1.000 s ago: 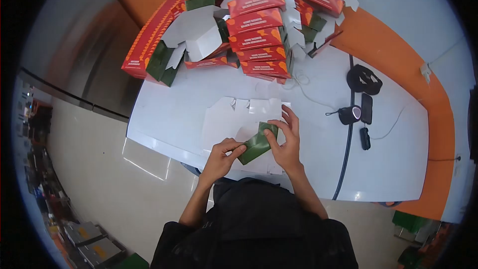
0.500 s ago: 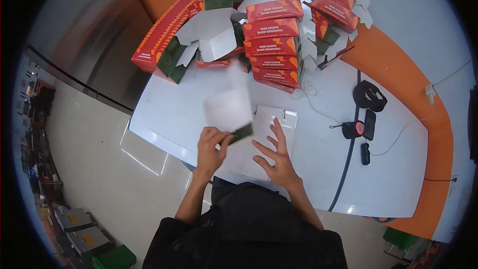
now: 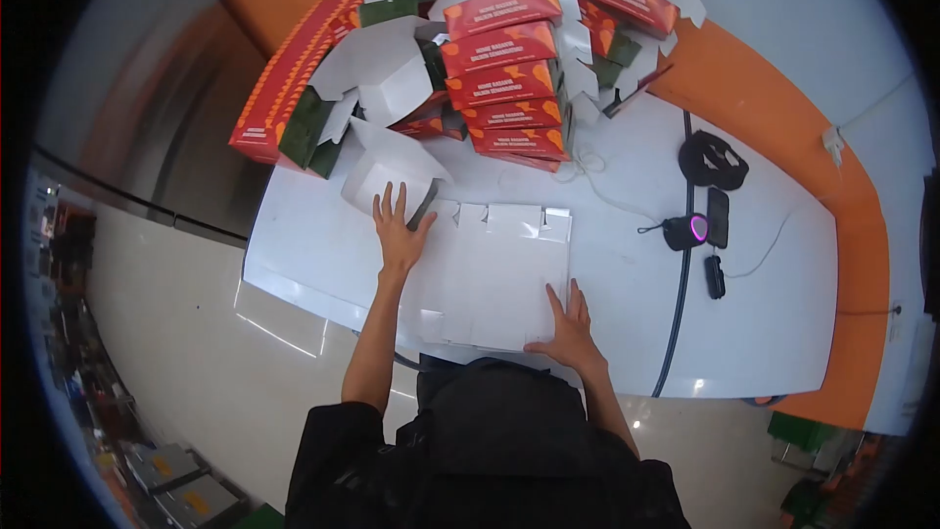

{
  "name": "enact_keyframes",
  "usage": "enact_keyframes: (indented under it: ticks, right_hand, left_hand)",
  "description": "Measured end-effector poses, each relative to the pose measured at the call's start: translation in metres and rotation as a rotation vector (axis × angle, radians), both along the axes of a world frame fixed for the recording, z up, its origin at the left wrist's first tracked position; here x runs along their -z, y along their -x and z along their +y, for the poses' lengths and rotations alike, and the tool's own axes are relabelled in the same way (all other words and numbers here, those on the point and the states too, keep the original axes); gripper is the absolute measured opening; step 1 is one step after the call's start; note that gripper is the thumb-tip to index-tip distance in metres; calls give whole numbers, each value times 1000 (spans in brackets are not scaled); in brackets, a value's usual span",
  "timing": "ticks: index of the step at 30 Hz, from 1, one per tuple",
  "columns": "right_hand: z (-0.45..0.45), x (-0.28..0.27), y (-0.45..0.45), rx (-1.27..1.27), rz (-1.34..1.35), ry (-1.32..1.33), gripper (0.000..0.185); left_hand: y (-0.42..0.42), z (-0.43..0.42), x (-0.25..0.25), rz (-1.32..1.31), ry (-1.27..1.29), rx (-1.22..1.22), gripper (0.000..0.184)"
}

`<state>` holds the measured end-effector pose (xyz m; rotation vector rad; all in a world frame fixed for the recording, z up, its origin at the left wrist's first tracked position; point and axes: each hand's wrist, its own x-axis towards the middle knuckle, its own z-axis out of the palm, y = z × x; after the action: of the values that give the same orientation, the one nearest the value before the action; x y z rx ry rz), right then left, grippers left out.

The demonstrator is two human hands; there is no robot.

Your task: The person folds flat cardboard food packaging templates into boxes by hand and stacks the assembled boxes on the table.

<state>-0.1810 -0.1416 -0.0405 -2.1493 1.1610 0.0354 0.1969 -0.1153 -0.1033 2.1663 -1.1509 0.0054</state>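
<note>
Flat white cardboard sheets (image 3: 499,269) lie stacked at the table's near edge. My left hand (image 3: 399,235) has its fingers spread, at the near side of a folded open box (image 3: 392,168) with a white inside and a dark green side. Whether its fingertips touch that box I cannot tell. My right hand (image 3: 570,328) is open with fingers apart, at the right edge of the flat sheets near their lower corner. Neither hand holds anything.
Red boxes (image 3: 504,83) stand stacked at the back of the table (image 3: 764,333). A long row of red boxes (image 3: 294,83) sits at the back left, beside open white and green ones. On the right are a black strap (image 3: 713,159), a round device (image 3: 685,231) and cables.
The green-sided box has left my left hand's grip and stands on the table, further back. My left hand has opened and moved up; my right hand has moved down to the sheets' edge.
</note>
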Motion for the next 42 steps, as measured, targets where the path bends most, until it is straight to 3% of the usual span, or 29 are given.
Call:
enact_keyframes:
  ticks: [4, 8, 11, 15, 18, 21, 24, 27, 30, 33, 36, 39, 42]
  right_hand:
    - [25, 25, 8, -156, 3, 137, 97]
    - [40, 51, 19, -178, -60, 225, 89]
    - [38, 50, 36, -205, -51, 191, 85]
    - [36, 27, 47, -191, -91, 103, 75]
    - [18, 44, 67, -192, -223, -74, 66]
    - [6, 34, 79, -176, -185, -85, 56]
    - [6, 0, 58, 16, -328, -110, 52]
    - [18, 13, 41, 280, -431, -199, 56]
    - [30, 52, 61, 190, -226, 20, 67]
    - [41, 56, 96, 225, -295, -69, 73]
    - [51, 20, 106, 244, -339, -198, 69]
    - [57, 37, 124, 343, -389, -228, 55]
    - [55, 44, 143, 246, -223, 146, 39]
  left_hand:
    - [30, 8, -11, 170, 17, 188, 77]
    - [26, 12, -4, 259, 222, 378, 71]
    - [17, 28, 4, 165, 274, 357, 70]
    - [18, 54, 6, -106, 67, 138, 66]
    - [21, 59, 16, 102, 55, 91, 73]
    - [18, 53, 28, 202, 155, 27, 79]
    - [9, 47, 45, 44, -115, -15, 81]
    - [26, 34, 27, 199, -124, 48, 76]
    - [39, 31, 13, 420, -128, 123, 74]
    - [60, 32, 11, 296, -173, 261, 73]
    - [62, 23, 5, 420, -180, 337, 72]
    - [59, 16, -5, 778, -124, 415, 79]
    - [75, 18, 0, 597, -90, 502, 91]
